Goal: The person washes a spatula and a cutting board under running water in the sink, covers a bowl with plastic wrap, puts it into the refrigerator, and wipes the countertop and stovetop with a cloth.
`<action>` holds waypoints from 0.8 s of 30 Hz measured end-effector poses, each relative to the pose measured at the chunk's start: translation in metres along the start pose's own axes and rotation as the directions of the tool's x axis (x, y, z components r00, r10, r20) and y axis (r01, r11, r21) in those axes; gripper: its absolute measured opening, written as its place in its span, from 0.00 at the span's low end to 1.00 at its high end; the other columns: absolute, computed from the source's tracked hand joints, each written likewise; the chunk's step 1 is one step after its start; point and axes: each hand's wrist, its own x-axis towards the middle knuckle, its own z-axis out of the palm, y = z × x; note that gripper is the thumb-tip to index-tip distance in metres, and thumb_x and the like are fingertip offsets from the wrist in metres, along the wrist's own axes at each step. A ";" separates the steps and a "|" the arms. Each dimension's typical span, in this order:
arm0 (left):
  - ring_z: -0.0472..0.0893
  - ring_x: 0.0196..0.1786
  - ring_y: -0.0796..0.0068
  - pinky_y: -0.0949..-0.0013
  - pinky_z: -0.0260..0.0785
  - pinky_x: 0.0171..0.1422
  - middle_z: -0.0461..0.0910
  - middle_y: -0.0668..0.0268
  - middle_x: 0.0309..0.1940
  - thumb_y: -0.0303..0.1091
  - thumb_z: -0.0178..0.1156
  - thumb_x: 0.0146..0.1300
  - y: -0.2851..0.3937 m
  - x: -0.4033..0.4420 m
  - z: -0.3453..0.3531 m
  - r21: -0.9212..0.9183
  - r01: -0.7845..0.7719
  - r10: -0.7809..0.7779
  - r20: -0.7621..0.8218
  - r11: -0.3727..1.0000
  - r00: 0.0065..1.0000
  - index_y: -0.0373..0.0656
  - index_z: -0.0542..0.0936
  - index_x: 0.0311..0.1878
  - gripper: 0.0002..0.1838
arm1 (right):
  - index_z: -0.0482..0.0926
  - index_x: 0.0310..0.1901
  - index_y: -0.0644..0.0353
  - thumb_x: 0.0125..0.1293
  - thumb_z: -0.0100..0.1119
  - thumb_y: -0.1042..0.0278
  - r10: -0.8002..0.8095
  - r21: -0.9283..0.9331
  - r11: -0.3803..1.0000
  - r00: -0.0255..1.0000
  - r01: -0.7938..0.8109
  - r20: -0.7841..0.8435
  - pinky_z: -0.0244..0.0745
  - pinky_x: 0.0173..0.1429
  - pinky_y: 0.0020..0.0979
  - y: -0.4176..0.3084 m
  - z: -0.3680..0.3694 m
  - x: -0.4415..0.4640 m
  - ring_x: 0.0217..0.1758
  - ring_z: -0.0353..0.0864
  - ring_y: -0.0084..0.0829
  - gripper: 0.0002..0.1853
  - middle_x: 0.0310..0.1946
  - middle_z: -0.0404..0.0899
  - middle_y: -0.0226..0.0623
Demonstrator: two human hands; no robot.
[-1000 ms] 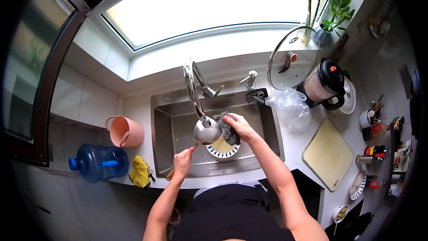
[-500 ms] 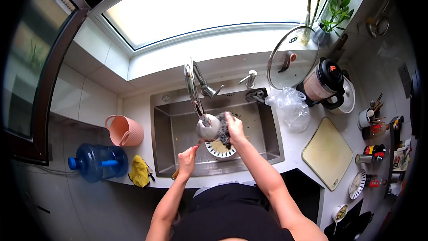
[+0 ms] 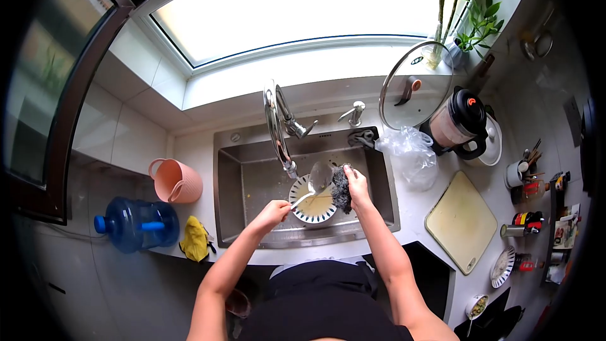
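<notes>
Over the steel sink, my left hand is closed round the handle of a metal ladle. The ladle's bowl is above the right side of a patterned dish, which holds yellowish liquid and sits in the sink. My right hand grips a dark grey scrubber just right of the ladle's bowl. The chrome faucet curves down, its spout end above the dish's upper left edge.
Left of the sink are a pink basket, a blue water jug and a yellow cloth. To the right are a plastic bag, glass lid, blender and cutting board.
The ladle has moved right and turned from under the spout, so more of the dish shows. My right hand has shifted right with the scrubber; my left hand has moved slightly right.
</notes>
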 end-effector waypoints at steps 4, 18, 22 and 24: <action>0.78 0.32 0.76 0.69 0.77 0.42 0.75 0.66 0.31 0.26 0.55 0.68 0.030 0.013 0.000 -0.396 0.269 -0.144 0.317 0.878 0.937 0.36 0.73 0.48 0.08 | 0.79 0.39 0.64 0.69 0.57 0.58 -0.007 0.007 1.000 1.000 0.007 -0.013 0.76 0.34 0.26 -0.001 -0.014 -0.002 0.30 0.79 0.21 0.15 0.32 0.81 0.32; 0.67 0.17 0.83 0.76 0.67 0.21 0.72 0.69 0.25 0.32 0.52 0.69 0.061 0.037 -0.006 -0.708 0.498 -0.255 0.430 0.500 0.866 0.54 0.71 0.56 0.14 | 0.77 0.51 0.65 0.62 0.63 0.74 -0.098 -0.020 0.994 0.980 0.103 0.175 0.77 0.50 0.26 -0.014 -0.017 -0.025 0.45 0.81 0.25 0.16 0.44 0.81 0.36; 0.62 0.16 0.84 0.80 0.59 0.18 0.70 0.68 0.24 0.29 0.47 0.70 0.038 0.027 -0.005 -0.728 0.520 -0.137 0.519 0.447 0.844 0.60 0.64 0.67 0.24 | 0.82 0.50 0.56 0.49 0.60 0.79 -0.539 -0.541 0.417 0.678 0.731 0.500 0.71 0.60 0.38 -0.026 0.021 -0.034 0.54 0.76 0.42 0.22 0.49 0.80 0.39; 0.60 0.16 0.84 0.81 0.56 0.18 0.69 0.68 0.23 0.27 0.46 0.70 0.034 0.022 -0.004 -0.745 0.501 -0.025 0.547 0.441 0.837 0.57 0.67 0.62 0.19 | 0.82 0.49 0.55 0.49 0.61 0.79 -0.550 -0.442 0.192 0.469 0.876 0.691 0.72 0.57 0.38 -0.015 0.037 -0.035 0.52 0.76 0.39 0.22 0.49 0.80 0.36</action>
